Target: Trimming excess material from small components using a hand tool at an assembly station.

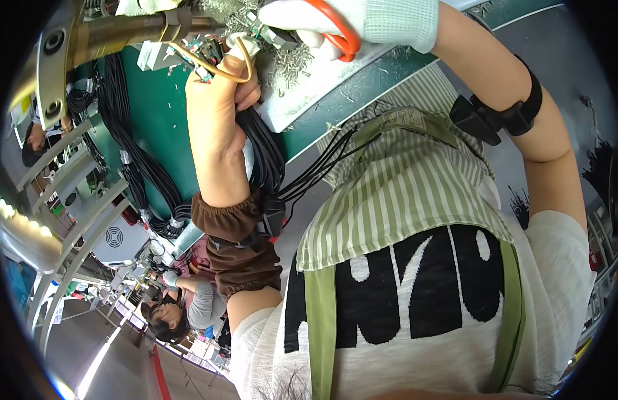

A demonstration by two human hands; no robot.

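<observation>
My right hand (299,20), in a white knit glove with a pale green cuff, is closed round a tool with red curved handles (349,40). The tool's jaws cannot be made out. Just left of it, my left hand (229,90) is bare over the palm and closed on a bundle of black cables (266,157), which hangs below the fist. Small coloured wire ends (201,55) stick out near its fingers. A tan loop (244,61) curves round the left thumb. A grey block-like piece (280,37) lies between the two hands.
Small metal-like clippings (292,63) are heaped on a white board (309,93) on the green table (159,100). More black cable bundles (119,113) lie at the left. A brass-coloured bar (122,32) crosses the upper left. A co-worker (182,313) is at lower left.
</observation>
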